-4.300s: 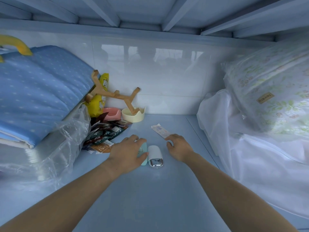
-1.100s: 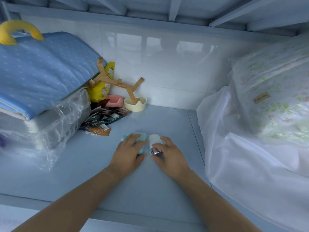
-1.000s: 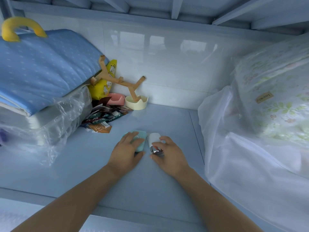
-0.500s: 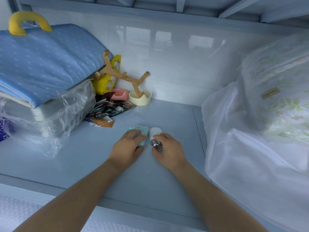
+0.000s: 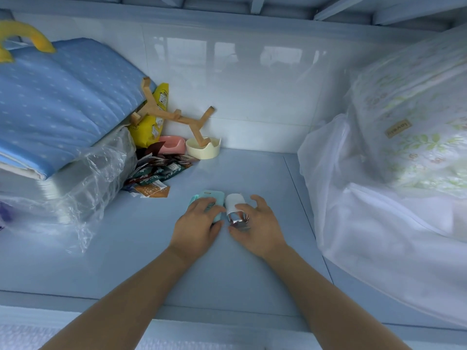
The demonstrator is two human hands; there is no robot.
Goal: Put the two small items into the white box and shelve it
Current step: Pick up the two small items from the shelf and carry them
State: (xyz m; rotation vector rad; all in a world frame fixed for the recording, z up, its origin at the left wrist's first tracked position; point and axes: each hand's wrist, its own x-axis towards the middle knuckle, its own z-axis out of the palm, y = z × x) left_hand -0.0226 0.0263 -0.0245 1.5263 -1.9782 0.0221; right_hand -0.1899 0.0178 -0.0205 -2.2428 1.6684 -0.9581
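Two hands on shelf (image 5: pixel 141 248): L hand (image 5: pixel 195 224) covers teal item (image 5: pixel 211 198), R hand (image 5: pixel 257 227) pinches white item (image 5: pixel 233 202); packets (image 5: pixel 156 176) nearby.

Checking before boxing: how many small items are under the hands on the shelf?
2. A mint item under the left hand, and a white-and-chrome item beside it, at the right hand. No white box shows.

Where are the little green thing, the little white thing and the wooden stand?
Little green thing (image 5: pixel 211 198): head view, its bare top end.
Little white thing (image 5: pixel 234 202): head view, its white body.
Wooden stand (image 5: pixel 177 117): head view, its middle branch.
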